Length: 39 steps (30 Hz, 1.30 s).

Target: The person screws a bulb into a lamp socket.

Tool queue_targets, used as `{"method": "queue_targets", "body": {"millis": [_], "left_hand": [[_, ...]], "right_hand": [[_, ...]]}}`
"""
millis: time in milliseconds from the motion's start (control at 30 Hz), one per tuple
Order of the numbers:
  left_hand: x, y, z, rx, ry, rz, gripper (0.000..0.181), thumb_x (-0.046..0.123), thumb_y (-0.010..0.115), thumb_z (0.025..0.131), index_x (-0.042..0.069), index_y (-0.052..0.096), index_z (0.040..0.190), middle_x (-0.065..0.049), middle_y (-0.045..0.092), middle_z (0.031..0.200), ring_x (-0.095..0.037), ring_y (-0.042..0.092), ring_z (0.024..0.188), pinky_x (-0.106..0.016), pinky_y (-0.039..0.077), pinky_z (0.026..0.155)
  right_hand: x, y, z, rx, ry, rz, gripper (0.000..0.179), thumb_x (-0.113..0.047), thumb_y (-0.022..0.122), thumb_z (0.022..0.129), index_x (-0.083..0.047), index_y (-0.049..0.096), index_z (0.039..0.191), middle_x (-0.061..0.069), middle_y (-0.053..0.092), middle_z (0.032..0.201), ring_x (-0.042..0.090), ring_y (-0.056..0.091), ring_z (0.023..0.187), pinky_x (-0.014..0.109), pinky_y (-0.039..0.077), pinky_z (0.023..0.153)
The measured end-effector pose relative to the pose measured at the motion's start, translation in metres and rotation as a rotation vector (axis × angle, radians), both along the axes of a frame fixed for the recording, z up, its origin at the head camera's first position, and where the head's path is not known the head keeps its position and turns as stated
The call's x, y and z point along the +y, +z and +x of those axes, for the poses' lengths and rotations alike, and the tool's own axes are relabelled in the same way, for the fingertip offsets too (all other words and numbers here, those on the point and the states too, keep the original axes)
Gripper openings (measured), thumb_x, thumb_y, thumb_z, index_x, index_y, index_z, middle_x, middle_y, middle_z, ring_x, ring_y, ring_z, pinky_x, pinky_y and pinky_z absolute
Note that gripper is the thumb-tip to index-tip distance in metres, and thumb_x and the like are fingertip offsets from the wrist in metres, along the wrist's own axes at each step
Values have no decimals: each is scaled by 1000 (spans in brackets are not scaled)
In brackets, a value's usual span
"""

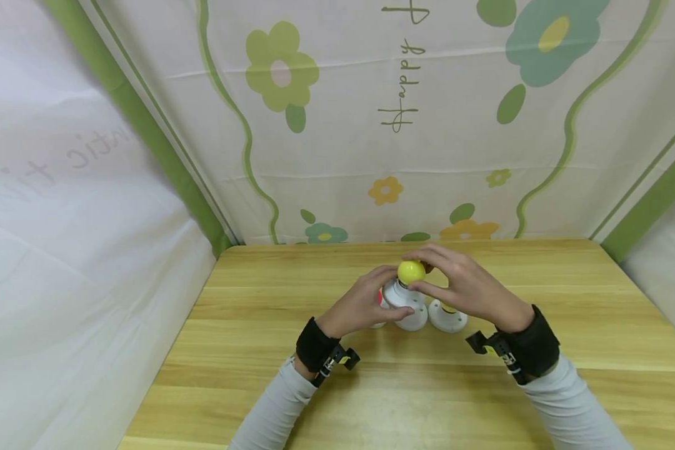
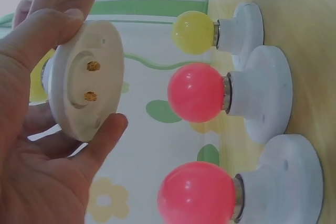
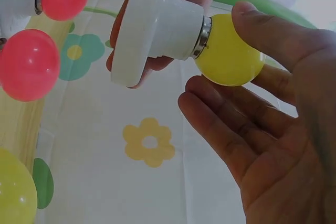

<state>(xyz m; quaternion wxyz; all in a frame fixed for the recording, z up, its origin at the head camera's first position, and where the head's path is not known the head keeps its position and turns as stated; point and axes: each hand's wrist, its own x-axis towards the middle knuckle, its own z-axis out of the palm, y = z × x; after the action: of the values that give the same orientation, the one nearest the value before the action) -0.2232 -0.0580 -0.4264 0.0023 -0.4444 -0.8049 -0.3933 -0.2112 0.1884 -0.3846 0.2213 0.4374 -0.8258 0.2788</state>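
Observation:
My left hand (image 1: 365, 301) holds a white round lamp socket (image 3: 139, 30) by the rim of its base, raised above the table. Two brass screw contacts show on the underside in the left wrist view. A yellow light bulb (image 3: 231, 51) sits in this socket, a band of its metal collar showing at the socket's mouth. Around the bulb are the thumb and fingers of my right hand (image 1: 464, 284), the thumb touching the glass. Beneath my hands, a red bulb (image 2: 197, 93) stands in its socket between another red bulb (image 2: 197, 195) and a second yellow bulb (image 2: 193, 32).
The three mounted sockets stand in a close row on the wooden table (image 1: 427, 387), their white bases (image 1: 449, 319) nearly side by side. A flower-printed cloth wall (image 1: 337, 137) rises behind the table's far edge, with more white cloth at both sides.

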Motion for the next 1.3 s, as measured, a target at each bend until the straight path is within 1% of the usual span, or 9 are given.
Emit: {"method": "queue_targets", "body": {"millis": [100,200,333,433,567,800,967,1167,1300], "left_hand": [[0,0,0,-16,13,-28,72,22,86,92,7,52,153,-10,54,153,-22,60,135,-26,54,109],[-1,3,0,8,16,-39,72,23,87,92,6,53,153,-12,50,155,-24,58,137,-30,54,111],[0,5,-2,49,2,-38,72,22,88,91,4,54,152,-12,52,155,-24,59,138,-30,54,111],[1,4,-3,52,-17,-36,73,21,89,90,5,54,152,-10,55,154,-22,60,136,-26,54,109],[0,2,-4,51,-19,-36,73,22,89,90,7,54,152,-9,59,151,-20,62,134,-23,54,107],[0,2,-5,83,2,34,69,24,90,88,9,58,148,-6,67,144,-17,68,127,-21,56,103],[0,1,-4,113,51,61,69,26,91,87,11,60,147,-6,69,142,-18,70,121,-22,60,96],[1,0,-1,109,137,40,71,27,93,85,12,62,147,-7,70,141,-20,70,124,-25,59,98],[2,-1,0,144,188,23,71,31,93,84,12,63,146,-6,70,142,-22,68,128,-29,59,102]], "right_hand": [[0,1,-1,4,1,-11,53,-8,91,82,-7,69,131,3,71,123,11,68,98,29,62,82],[2,3,-1,-6,21,-23,56,-9,91,82,-7,68,133,5,70,127,12,68,100,29,62,84],[4,6,0,-53,79,-14,64,-7,89,85,-8,64,145,10,67,144,23,70,120,21,55,104],[5,7,-1,-70,126,-2,63,-3,87,85,-8,66,144,10,68,145,30,68,130,14,46,113],[4,7,-3,-72,160,1,56,-1,87,83,-5,71,137,10,73,137,31,70,125,13,50,107],[0,7,-5,-54,137,-26,54,0,86,84,-3,71,135,13,75,133,33,72,120,11,52,103],[-5,5,-6,-7,86,-43,51,-2,88,83,-1,72,131,14,76,129,33,74,116,17,57,98],[-11,3,-5,21,9,-55,54,-8,90,81,-2,73,131,14,76,129,31,75,115,38,64,91],[-16,2,-5,44,-30,-60,57,-11,92,79,-1,72,132,16,77,128,31,75,114,44,65,88]]}}
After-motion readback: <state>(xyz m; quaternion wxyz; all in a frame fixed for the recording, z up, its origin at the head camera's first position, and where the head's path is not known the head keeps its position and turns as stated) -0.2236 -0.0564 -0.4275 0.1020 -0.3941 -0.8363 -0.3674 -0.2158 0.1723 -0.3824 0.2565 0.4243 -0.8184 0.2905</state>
